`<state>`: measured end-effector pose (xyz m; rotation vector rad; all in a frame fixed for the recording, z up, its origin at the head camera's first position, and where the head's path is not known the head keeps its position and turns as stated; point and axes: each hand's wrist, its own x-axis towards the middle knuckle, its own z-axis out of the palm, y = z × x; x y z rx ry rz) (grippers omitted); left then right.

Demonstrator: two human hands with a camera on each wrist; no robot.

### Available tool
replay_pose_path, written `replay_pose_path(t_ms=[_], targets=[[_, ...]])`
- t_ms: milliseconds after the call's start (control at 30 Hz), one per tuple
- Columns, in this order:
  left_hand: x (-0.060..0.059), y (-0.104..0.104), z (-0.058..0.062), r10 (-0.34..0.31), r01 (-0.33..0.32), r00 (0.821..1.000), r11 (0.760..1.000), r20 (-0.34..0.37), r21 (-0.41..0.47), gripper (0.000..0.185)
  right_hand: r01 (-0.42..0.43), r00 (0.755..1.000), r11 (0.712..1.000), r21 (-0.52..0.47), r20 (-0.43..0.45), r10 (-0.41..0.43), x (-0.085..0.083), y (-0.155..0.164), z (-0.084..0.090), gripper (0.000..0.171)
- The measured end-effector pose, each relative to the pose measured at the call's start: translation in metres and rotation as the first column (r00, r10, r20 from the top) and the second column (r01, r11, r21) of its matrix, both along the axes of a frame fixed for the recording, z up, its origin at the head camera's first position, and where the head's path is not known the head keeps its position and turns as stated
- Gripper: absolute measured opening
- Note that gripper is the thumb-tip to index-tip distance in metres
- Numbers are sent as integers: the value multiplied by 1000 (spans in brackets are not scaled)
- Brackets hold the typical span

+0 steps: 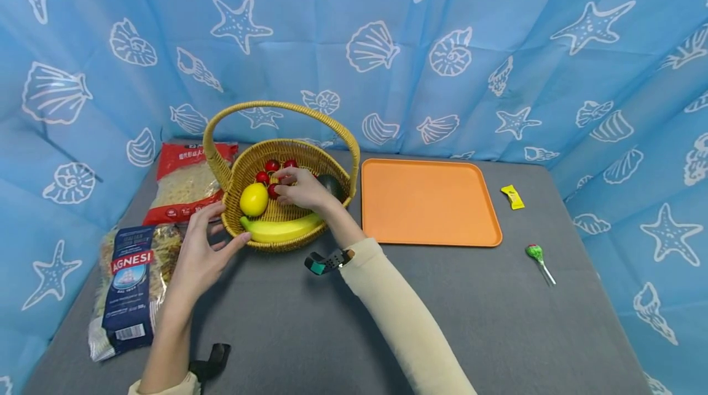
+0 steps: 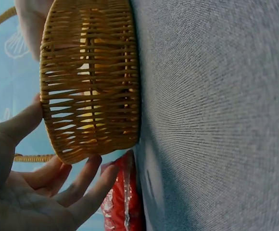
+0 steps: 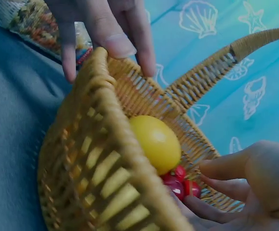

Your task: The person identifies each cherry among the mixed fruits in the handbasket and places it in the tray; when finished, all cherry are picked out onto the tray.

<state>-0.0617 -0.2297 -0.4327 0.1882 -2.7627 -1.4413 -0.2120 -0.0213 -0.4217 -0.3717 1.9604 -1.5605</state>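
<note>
Woven wicker forms the basket [image 1: 287, 198], which stands on the grey table [image 1: 310, 321] just left of the orange tray [image 1: 428, 201]. It holds a lemon [image 1: 254, 199], a banana [image 1: 279, 229] along its near wall, and red cherries [image 1: 271, 166] at the back. The right hand [image 1: 301, 189] reaches inside, fingers curled over the cherries [image 3: 180, 180]; whether any cherry is actually gripped cannot be told. The left hand [image 1: 201, 254] is relaxed and holds nothing, its fingers spread against the basket's near-left rim, thumb [image 2: 19, 122] touching the wall [image 2: 91, 77]. Two pasta bags lie left of the basket: a red one [image 1: 185, 183] and a blue-labelled one [image 1: 129, 287]. A lollipop [image 1: 536, 257] and a yellow candy [image 1: 512, 196] lie right of the tray.
</note>
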Motion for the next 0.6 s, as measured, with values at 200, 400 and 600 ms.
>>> replay_pose_path(t_ms=[200, 400, 600], targets=[[1, -1, -2, 6, -6, 1000, 1000, -5, 26, 83, 43, 999, 999, 27, 21, -44, 0, -10, -10, 46], [0, 0, -1, 18, -18, 1000, 999, 0, 29, 83, 44, 993, 988, 151, -117, -26, 0, -14, -14, 48], [1, 0, -1, 31, -31, 999, 999, 13, 38, 83, 170, 969, 973, 158, -208, -136, 7, -12, -6, 37]])
